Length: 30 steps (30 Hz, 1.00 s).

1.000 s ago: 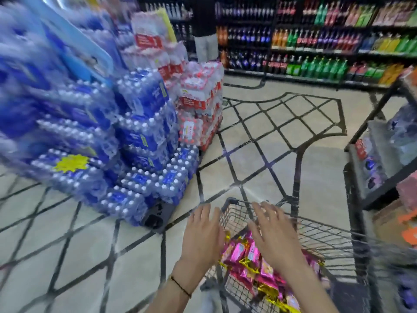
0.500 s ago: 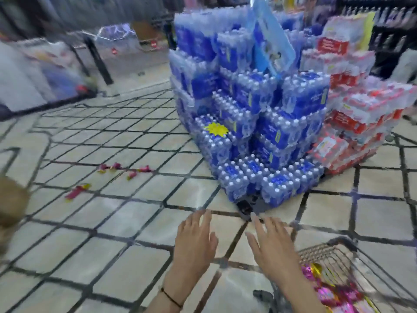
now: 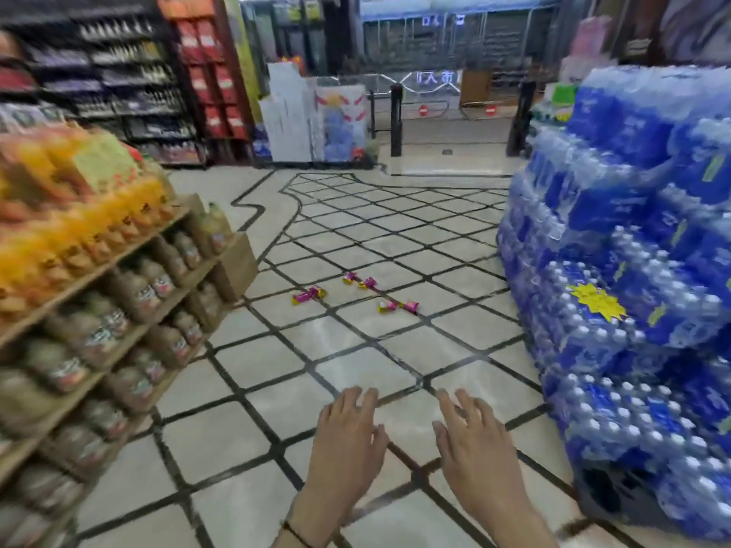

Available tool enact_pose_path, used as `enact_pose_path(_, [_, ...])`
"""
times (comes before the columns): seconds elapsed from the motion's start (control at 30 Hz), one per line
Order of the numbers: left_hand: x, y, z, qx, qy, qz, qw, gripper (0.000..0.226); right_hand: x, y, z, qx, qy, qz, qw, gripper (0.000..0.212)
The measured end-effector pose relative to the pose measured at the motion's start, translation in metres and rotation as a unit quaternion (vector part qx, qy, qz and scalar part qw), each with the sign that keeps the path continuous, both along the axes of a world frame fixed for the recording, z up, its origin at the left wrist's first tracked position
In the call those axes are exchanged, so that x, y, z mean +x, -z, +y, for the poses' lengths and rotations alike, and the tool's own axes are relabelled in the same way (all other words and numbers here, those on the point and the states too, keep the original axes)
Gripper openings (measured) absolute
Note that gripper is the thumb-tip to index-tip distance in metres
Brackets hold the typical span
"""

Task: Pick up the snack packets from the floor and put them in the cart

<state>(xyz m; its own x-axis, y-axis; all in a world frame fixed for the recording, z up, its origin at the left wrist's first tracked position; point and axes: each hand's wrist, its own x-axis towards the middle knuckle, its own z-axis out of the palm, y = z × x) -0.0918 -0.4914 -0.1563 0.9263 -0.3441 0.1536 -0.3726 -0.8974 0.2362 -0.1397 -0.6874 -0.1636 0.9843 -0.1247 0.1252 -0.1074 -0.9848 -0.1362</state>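
Note:
Several pink and yellow snack packets lie scattered on the tiled floor ahead of me: one (image 3: 308, 295) at the left, a pair (image 3: 360, 280) further back, and another pair (image 3: 398, 306) at the right. My left hand (image 3: 348, 433) and my right hand (image 3: 470, 433) hover side by side low in the view, fingers straight and spread, holding nothing. Both hands are well short of the packets. The cart is out of view.
A wooden shelf of bottled drinks (image 3: 118, 294) stands close on my left. A tall stack of blue water-bottle packs (image 3: 633, 294) rises on my right. Tiled floor (image 3: 356, 361) runs between them toward entry gates (image 3: 395, 116) at the back.
The view has swung left, away from the cart, which has dropped out of sight. The packets on the floor now lie straight ahead. Both hands remain empty and spread.

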Motion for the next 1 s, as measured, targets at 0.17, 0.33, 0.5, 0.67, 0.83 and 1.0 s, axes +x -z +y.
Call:
enact_pose_path(0.17, [0.054,-0.008,0.07,0.055,-0.004,-0.028,0.998,0.048,0.063,-0.009,0.056,-0.017,-0.049,-0.02,0.998,0.054])
enact_pose_path(0.33, [0.102,-0.006,0.094,0.078,-0.022,-0.026,0.996,0.048,0.118,-0.018,0.076,-0.007,-0.064,-0.026,0.998,0.054])
enact_pose_path(0.5, [0.169,0.005,0.091,0.082,-0.038,-0.029,0.995,0.049,0.187,-0.002,0.069,0.004,-0.073,-0.026,0.997,0.052])
enact_pose_path(0.67, [0.249,0.008,0.082,0.088,-0.054,-0.051,0.993,0.052,0.274,0.017,0.057,0.019,-0.082,-0.035,0.996,0.059])
enact_pose_path(0.83, [0.341,0.012,0.064,0.098,-0.061,-0.038,0.993,0.059,0.373,0.017,0.034,0.044,-0.083,-0.031,0.995,0.055])
enact_pose_path(1.0, [0.42,0.017,0.052,0.098,-0.076,-0.043,0.991,0.05,0.47,0.017,0.013,0.07,-0.1,-0.032,0.992,0.045])
